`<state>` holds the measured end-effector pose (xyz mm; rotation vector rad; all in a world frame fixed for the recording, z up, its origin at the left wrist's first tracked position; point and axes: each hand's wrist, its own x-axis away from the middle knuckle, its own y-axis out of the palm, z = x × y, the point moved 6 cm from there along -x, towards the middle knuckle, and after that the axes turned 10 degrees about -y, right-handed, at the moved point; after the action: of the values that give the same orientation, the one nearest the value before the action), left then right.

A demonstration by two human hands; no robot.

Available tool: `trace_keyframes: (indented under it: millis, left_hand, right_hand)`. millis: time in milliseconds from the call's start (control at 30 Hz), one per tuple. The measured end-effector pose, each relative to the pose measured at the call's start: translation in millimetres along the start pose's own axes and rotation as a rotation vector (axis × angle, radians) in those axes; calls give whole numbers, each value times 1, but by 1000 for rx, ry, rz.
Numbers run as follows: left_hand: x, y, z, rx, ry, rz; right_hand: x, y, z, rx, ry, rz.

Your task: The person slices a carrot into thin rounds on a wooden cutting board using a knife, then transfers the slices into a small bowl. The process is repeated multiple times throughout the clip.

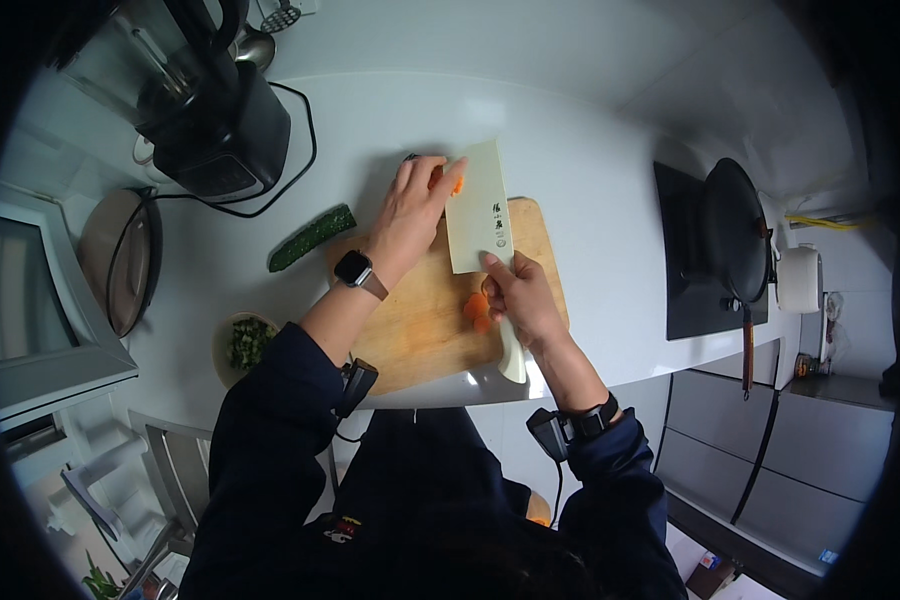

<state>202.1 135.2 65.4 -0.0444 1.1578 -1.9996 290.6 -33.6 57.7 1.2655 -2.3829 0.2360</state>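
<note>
My right hand (523,296) grips a cleaver (480,210) by its pale handle, with the thumb on the lower part of the blade. My left hand (414,202) rests fingertips down near the top of the wooden cutting board (412,322), beside the blade's far end. Orange carrot pieces (457,184) show between its fingers and the blade, partly hidden. Several carrot slices (478,311) lie on the board beside my right hand. A length of cucumber (312,238) lies left of the board. A bowl (223,349) of chopped green vegetable stands by my left forearm.
A black blender (221,142) with a looping cord stands at the back left, near a round lid-like object (116,259). On the right, a wok (736,229) sits on a black cooktop (690,307), with a white pot (799,279) beyond. The counter's front edge runs just before me.
</note>
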Motion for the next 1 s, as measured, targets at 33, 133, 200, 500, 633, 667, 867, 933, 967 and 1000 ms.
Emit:
trace_keyframes:
  millis: [33, 133, 200, 500, 633, 667, 867, 933, 967, 1000]
  left_hand:
    - [3, 2, 2, -135, 52, 0]
    - [8, 10, 0, -345, 133, 4]
    - [10, 17, -5, -450, 145, -9]
    - [6, 6, -7, -410, 102, 117]
    - [8, -26, -20, -102, 7, 175]
    - [13, -33, -26, -22, -65, 171]
    - [73, -38, -35, 229, -277, -78]
    - [104, -33, -36, 232, -350, -201]
    - [117, -27, -38, 224, -404, -277]
    - [126, -26, -35, 203, -355, -257]
  right_hand:
    - [-3, 1, 0, -8, 13, 7]
    - [-7, 3, 2, -44, 49, 16]
    - [-9, 4, 4, -79, 63, 18]
    - [-11, 1, -5, -112, 63, 75]
    - [-7, -6, -10, -87, 23, 108]
    - [-4, -10, -9, -82, 20, 130]
    - [39, -45, -5, -10, -29, 154]
    - [57, -55, 3, 1, -23, 187]
    - [65, -59, 7, -2, -20, 197]
    - [73, -63, 11, -4, -16, 205]
